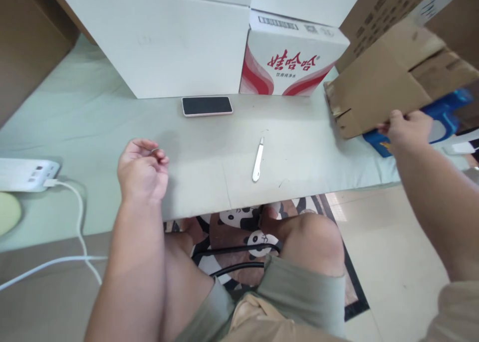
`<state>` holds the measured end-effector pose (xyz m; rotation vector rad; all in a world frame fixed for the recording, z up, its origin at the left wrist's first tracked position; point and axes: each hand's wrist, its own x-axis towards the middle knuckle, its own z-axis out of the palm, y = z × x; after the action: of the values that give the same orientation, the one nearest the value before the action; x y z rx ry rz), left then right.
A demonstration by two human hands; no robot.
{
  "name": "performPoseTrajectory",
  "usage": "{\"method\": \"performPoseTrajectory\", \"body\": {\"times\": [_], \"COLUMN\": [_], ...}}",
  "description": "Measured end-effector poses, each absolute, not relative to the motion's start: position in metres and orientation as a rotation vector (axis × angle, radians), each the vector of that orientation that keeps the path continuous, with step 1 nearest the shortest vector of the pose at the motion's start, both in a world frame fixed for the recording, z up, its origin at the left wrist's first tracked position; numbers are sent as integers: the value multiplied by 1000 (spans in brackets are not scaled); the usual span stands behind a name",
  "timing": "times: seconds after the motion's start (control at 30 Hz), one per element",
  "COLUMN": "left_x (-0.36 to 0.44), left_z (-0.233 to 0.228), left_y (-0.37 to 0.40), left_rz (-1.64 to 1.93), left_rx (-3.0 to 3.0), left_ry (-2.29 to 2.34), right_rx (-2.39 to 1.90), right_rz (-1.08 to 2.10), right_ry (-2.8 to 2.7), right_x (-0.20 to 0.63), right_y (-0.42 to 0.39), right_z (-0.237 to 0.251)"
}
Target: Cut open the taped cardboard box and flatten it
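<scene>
My right hand (409,128) grips the lower edge of a brown cardboard box (381,83), fingers closed on it. The box tilts at the right end of the table, over a blue plastic thing with a handle (445,120), which it partly hides. My left hand (144,170) hovers over the left part of the table, its fingers loosely curled and nothing visible in them. A pale-handled knife, like a scalpel (258,160), lies between my hands near the front edge. Farther back lies a phone (207,105), its dark screen up.
A large white box (168,43) and a white-and-red carton (292,63) stand along the back. To the left lies a white power bank or adapter (28,175) with a cable (80,217) hanging over the edge. More cardboard (374,18) stands behind at right.
</scene>
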<state>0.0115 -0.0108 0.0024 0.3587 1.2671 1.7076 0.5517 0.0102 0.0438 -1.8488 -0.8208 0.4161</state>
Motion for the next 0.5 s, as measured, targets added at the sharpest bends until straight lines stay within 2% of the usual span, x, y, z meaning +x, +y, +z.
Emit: {"method": "performPoseTrajectory", "body": {"times": [0.1,0.3,0.5], "left_x": [12,7,8], "left_z": [5,9,10], "left_y": [-11,-13,-15], "left_rz": [1700,1687,1653], "left_rx": [363,378,380], "left_ry": [1258,1164,1175], "right_rx": [-1987,-1894,-1654], "right_rz": [260,486,848], "right_ry": [-630,-750,-1002], "right_x": [536,460,351], "right_y": [30,24,-10], "right_z": [41,3,-32]}}
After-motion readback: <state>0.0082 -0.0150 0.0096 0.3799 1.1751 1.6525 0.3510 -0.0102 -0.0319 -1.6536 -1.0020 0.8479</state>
